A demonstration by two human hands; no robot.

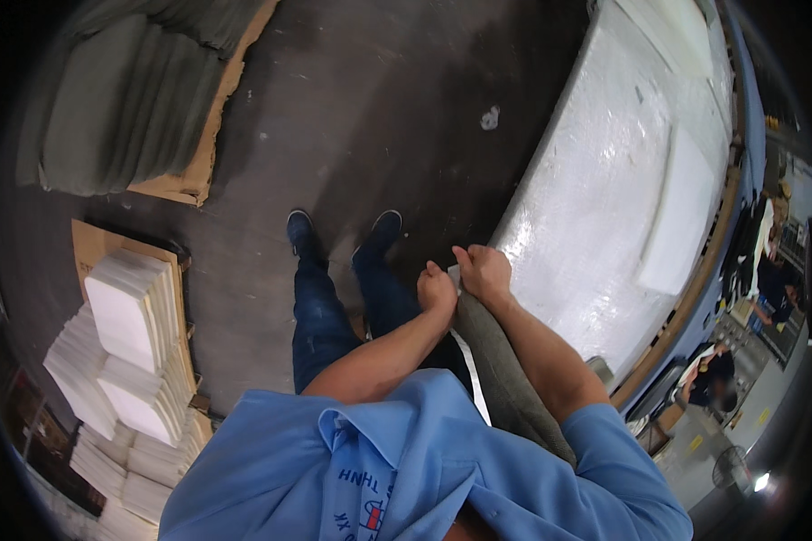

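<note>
A grey, cloth-like padded piece (507, 383) with a white edge runs along the inside of my right forearm, close to my shirt. My right hand (484, 273) is closed on its upper end beside the table, thumb pointing outward. Just left of it, my left hand (438, 288) is a fist, pinching the white edge at the same end. The lower part of the piece goes out of sight behind my right arm and shirt, so its full shape is hidden.
A table wrapped in shiny clear film (595, 198) stands on my right, with a white foam slab (677, 216) on it. At left are stacked white pads (131, 311) on cardboard and a pile of dark grey pads (122, 99). Other people work far right.
</note>
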